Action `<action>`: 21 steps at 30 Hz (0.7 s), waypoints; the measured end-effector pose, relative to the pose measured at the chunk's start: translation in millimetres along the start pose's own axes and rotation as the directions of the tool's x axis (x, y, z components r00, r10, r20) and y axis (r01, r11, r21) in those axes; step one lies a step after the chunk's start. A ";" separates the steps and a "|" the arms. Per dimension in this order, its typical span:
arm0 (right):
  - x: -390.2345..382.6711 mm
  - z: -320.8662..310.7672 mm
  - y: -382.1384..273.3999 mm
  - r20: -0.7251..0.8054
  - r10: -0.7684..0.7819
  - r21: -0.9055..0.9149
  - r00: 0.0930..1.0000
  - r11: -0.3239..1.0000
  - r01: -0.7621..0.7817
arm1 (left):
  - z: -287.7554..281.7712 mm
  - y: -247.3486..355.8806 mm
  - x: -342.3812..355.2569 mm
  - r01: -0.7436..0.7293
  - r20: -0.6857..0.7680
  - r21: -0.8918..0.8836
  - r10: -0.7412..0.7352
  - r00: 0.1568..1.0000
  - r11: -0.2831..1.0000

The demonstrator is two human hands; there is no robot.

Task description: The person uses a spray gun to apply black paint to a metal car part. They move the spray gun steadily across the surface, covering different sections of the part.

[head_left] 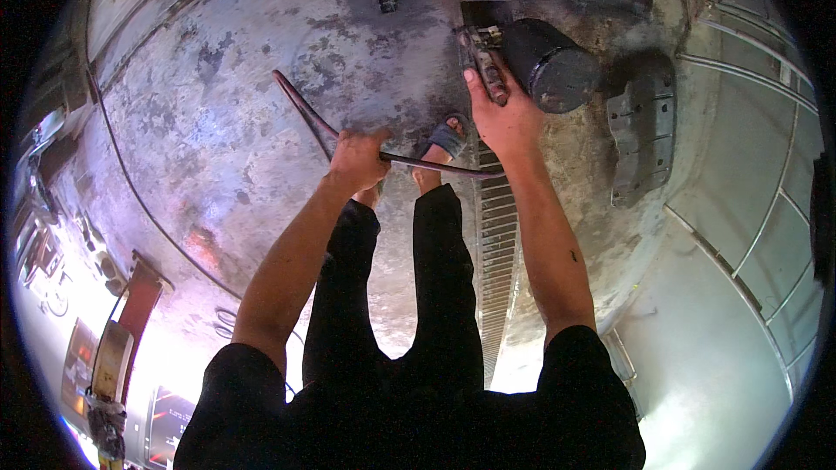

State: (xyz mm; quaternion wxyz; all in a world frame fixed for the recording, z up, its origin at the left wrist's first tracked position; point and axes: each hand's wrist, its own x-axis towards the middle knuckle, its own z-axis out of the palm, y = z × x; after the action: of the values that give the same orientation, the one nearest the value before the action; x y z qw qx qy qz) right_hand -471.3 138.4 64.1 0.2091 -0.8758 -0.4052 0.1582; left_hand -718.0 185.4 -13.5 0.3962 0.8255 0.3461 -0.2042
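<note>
Dark hose: held mid-length by the left hand; the hose bends sharply to the upper left above the floor and runs the other way to the right forearm, where its further course is hidden.
Left hand: curled tightly round the hose; the left hand is well apart from the right.
Right hand: closed on the metal tool, thumb along its side, fingers mostly hidden; the right hand reaches further forward.
Metal tool: worn and dirty, the tool sits in the right hand, tilted.
Black cylinder: just right of the tool; the cylinder has 1 band round it, and I cannot tell how they join.
Floor: mottled grey; the floor has a slatted drain grate running below the right hand.
Foot: 1 dark sandal shows between the hands.
Right side: a grey moulded panel near metal rails.
</note>
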 end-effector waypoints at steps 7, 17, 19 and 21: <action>-19.8 26.8 -22.8 0.028 -0.085 -0.081 0.996 0.993 0.087 | -0.9 -37.3 -15.4 -0.053 -0.044 0.041 0.055 0.998 0.998; -8.0 31.0 -27.2 -0.103 -0.347 -0.085 0.932 0.937 0.339 | -3.8 -29.9 -15.1 0.060 0.014 0.003 -0.060 0.998 0.998; -3.4 24.1 -16.4 -0.096 -0.323 -0.109 0.941 0.944 0.313 | 0.4 -20.4 -9.3 0.049 -0.001 0.035 -0.049 0.999 0.998; 0.3 13.0 -1.6 -0.002 -0.197 -0.106 0.980 0.975 0.196 | 4.3 -8.3 -2.0 -0.012 -0.052 0.022 0.013 0.999 1.000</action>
State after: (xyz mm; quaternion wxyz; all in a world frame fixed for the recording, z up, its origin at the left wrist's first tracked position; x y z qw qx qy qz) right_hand -478.0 142.7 53.6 0.1800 -0.8421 -0.4963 0.1098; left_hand -725.7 184.9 -19.2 0.3792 0.8371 0.3489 -0.1838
